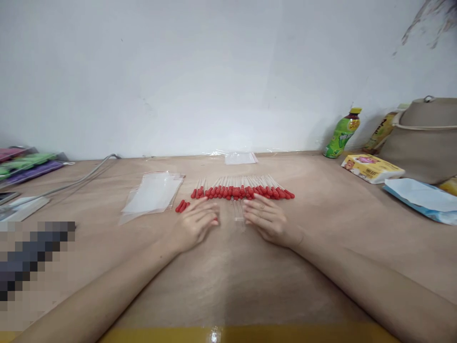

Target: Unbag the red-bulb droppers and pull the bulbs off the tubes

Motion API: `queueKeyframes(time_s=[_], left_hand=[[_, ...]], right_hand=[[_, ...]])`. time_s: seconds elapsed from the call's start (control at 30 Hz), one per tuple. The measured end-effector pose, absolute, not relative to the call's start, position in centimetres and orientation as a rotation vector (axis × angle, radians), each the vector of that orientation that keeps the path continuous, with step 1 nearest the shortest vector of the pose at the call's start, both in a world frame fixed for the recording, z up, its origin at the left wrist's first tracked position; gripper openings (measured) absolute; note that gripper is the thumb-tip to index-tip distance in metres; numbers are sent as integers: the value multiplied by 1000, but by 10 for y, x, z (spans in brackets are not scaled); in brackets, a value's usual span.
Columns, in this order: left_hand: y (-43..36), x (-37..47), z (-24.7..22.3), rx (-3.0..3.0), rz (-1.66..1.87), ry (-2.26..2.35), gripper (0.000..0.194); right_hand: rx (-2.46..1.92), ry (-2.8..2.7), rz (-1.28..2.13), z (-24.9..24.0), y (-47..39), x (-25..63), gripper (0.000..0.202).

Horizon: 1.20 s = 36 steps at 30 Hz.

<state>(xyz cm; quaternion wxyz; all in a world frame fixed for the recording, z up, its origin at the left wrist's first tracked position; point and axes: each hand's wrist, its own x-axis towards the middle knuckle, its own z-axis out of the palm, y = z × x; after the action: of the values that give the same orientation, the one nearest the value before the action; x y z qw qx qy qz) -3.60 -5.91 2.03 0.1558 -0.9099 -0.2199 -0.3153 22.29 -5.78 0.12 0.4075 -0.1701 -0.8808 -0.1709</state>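
Rows of red-handled sticks (228,192) with thin pale shafts lie side by side on the table, shafts pointing toward the wall. My left hand (196,223) is closed in front of the row's left part, with a small red piece (214,222) showing at its fingertips. Beside that hand lie a few loose red pieces (180,206). My right hand (267,219) has its fingers stretched toward the middle, slightly blurred, with nothing visible held. Between my hands are several thin clear or metallic rods (238,209), close to my right fingertips.
Clear plastic bags (152,193) lie to the left, and another small bag (241,158) is by the wall. A grey cable (85,177) crosses the left side. At the right stand a green bottle (341,136), a yellow tissue pack (373,168), a blue-white packet (421,197) and a beige bag (421,143).
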Motion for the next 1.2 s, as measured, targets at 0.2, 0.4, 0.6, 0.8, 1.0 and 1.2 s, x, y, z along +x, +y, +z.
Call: queueKeyframes(time_s=[0.2,0.4,0.6,0.8,1.0,1.2], left_hand=[[-41,-75,43,-2323,-993,-1196,18],[-23,-98,51,-2200,-797,-1688,29],[-21,-106,60,-2341,-526,-2184,40],[-21,-106,64,-2319,-418,-2224,42],[-8,-86,63,-2314,-367,-2010,38],[11,-67,57,-2163,-184,-2144,44]], right_hand=[[-911,-2116,-382,-8,-52,223,23],[-1101,-2168,-223,-9,-50,220,31],[-1177,-2145,-106,-11,-46,221,19],[-1205,-2142,-137,-8,-52,213,21],[-1198,-2177,-119,2,-62,203,12],[-1193,-2193,-131,5,-67,201,28]])
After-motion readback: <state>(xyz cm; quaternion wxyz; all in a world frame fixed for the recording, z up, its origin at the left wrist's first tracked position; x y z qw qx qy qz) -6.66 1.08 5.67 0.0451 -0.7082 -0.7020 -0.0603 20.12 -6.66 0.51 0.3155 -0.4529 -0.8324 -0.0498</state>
